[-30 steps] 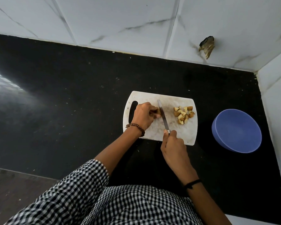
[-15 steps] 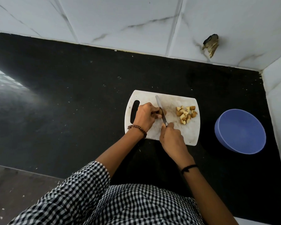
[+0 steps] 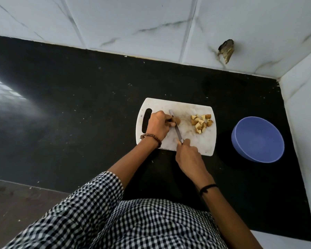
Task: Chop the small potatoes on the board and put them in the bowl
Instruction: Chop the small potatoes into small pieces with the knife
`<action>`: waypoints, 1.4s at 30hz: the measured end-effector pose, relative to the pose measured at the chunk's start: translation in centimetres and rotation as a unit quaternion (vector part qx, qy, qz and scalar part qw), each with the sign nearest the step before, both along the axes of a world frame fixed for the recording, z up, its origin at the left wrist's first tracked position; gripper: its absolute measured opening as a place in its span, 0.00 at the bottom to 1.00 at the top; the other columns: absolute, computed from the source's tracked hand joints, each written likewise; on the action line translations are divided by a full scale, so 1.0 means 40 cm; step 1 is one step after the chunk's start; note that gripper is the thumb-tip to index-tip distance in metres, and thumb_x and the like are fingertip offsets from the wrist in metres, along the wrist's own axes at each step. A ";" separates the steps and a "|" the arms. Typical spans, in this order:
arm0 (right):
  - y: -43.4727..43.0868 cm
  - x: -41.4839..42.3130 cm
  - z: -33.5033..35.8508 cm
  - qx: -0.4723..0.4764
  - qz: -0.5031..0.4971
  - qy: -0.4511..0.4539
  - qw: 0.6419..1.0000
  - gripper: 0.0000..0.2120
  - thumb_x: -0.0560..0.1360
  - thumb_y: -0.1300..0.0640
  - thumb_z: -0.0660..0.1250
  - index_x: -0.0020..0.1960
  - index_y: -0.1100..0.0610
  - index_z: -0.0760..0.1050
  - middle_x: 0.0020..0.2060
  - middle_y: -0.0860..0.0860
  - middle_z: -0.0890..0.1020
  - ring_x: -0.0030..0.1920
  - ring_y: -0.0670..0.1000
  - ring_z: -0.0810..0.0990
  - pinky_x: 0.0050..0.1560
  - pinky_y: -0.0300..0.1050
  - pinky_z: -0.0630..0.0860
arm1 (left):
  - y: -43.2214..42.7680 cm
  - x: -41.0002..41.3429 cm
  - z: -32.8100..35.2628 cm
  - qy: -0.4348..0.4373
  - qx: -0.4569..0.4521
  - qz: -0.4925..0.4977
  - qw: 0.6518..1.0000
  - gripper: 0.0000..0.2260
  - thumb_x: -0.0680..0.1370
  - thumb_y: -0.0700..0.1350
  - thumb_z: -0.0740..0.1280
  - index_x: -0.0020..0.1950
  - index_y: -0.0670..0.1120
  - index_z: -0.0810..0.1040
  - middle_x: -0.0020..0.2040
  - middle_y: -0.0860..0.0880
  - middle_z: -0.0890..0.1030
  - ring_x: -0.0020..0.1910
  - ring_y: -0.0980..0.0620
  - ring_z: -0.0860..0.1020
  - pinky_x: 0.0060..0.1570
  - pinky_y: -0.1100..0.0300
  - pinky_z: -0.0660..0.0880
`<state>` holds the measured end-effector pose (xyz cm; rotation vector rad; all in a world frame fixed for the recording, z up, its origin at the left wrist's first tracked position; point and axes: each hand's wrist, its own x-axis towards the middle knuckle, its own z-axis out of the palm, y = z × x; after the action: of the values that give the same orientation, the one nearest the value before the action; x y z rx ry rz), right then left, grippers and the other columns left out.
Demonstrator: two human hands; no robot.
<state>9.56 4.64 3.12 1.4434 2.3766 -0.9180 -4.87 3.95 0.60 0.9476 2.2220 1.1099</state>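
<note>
Pinning a small brown potato to the white plastic cutting board, the person's left hand curls its fingers over the potato's left side, leaving only the right end showing. The right hand is wrapped round the handle of a slim steel-bladed knife; the handle itself is hidden inside the fist, which sits over the board's near edge. The blade runs away from the person and lies across the potato right beside the left fingertips, its tip reaching past the potato. It seems to be resting on the skin, though the view is too small to show whether the edge has bitten in.

A heap of chopped potato pieces, pale yellow with brown skin, lies on the right part of the board, apart from the whole potato. The round blue plastic bowl stands on the black stone counter to the right of the board, not touching it.

A brown beaded bracelet circles the left wrist and a black band the right. A black-and-white checked shirt fills the bottom of the view.
</note>
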 end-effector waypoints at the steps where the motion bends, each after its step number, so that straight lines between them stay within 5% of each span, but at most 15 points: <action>1: -0.007 0.015 -0.001 -0.001 -0.002 0.001 1.000 0.15 0.85 0.46 0.48 0.56 0.58 0.64 0.51 0.61 0.79 0.49 0.63 0.80 0.49 0.58 0.78 | 0.000 0.000 -0.001 0.005 -0.002 0.001 1.000 0.04 0.76 0.34 0.68 0.48 0.35 0.81 0.40 0.46 0.83 0.35 0.61 0.80 0.46 0.75 0.75; 9: -0.039 0.102 0.041 -0.032 0.003 -0.041 0.999 0.19 0.85 0.45 0.46 0.60 0.58 0.65 0.55 0.60 0.76 0.52 0.61 0.77 0.52 0.56 0.76 | -0.005 -0.001 0.001 0.026 -0.011 -0.006 1.000 0.08 0.73 0.39 0.73 0.50 0.39 0.82 0.46 0.46 0.83 0.45 0.53 0.81 0.50 0.63 0.77; 14: -0.013 0.149 0.087 -0.048 0.026 -0.049 0.997 0.21 0.84 0.43 0.47 0.57 0.58 0.70 0.50 0.56 0.78 0.44 0.54 0.78 0.36 0.46 0.69 | -0.002 -0.006 -0.008 0.049 -0.030 -0.019 0.998 0.08 0.74 0.38 0.71 0.52 0.41 0.81 0.48 0.46 0.82 0.47 0.51 0.80 0.51 0.58 0.79; 21: 0.016 0.161 0.095 -0.056 -0.045 0.033 0.997 0.20 0.81 0.38 0.55 0.48 0.52 0.73 0.41 0.52 0.79 0.39 0.50 0.80 0.38 0.47 0.76 | -0.024 -0.016 0.001 0.056 -0.030 -0.073 0.995 0.16 0.74 0.36 0.70 0.62 0.45 0.78 0.53 0.45 0.79 0.49 0.52 0.80 0.54 0.62 0.77; 26: 0.038 0.117 0.083 -0.033 -0.065 0.092 0.993 0.17 0.79 0.40 0.63 0.44 0.54 0.71 0.36 0.50 0.77 0.35 0.48 0.77 0.32 0.39 0.68 | -0.028 -0.017 -0.001 0.043 -0.026 -0.070 0.996 0.18 0.71 0.42 0.75 0.60 0.44 0.78 0.51 0.47 0.77 0.47 0.53 0.78 0.52 0.63 0.76; 29: 0.073 0.063 0.059 -0.001 -0.066 0.133 0.989 0.14 0.77 0.45 0.68 0.52 0.54 0.71 0.40 0.47 0.77 0.39 0.45 0.77 0.36 0.38 0.70 | -0.021 -0.021 -0.001 0.047 -0.023 -0.066 0.996 0.16 0.71 0.42 0.75 0.57 0.43 0.79 0.51 0.47 0.78 0.46 0.53 0.78 0.50 0.64 0.76; 32: 0.113 0.004 0.033 0.027 -0.053 0.157 0.986 0.21 0.75 0.50 0.72 0.62 0.55 0.68 0.51 0.48 0.78 0.50 0.48 0.78 0.49 0.43 0.75 | -0.022 -0.029 -0.002 0.042 -0.012 -0.069 0.997 0.14 0.71 0.39 0.75 0.55 0.43 0.78 0.50 0.47 0.79 0.46 0.53 0.79 0.51 0.61 0.78; 42: 0.176 -0.101 -0.024 0.063 -0.008 0.145 0.987 0.20 0.74 0.55 0.74 0.60 0.53 0.66 0.55 0.51 0.79 0.55 0.53 0.79 0.54 0.51 0.78 | -0.049 -0.074 0.005 -0.041 0.008 -0.064 0.997 0.15 0.71 0.37 0.74 0.56 0.43 0.77 0.50 0.49 0.80 0.47 0.56 0.79 0.44 0.75 0.74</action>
<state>5.53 11.70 2.16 1.4606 2.6791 -1.0642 -7.82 2.00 0.79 1.0183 2.0590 1.0896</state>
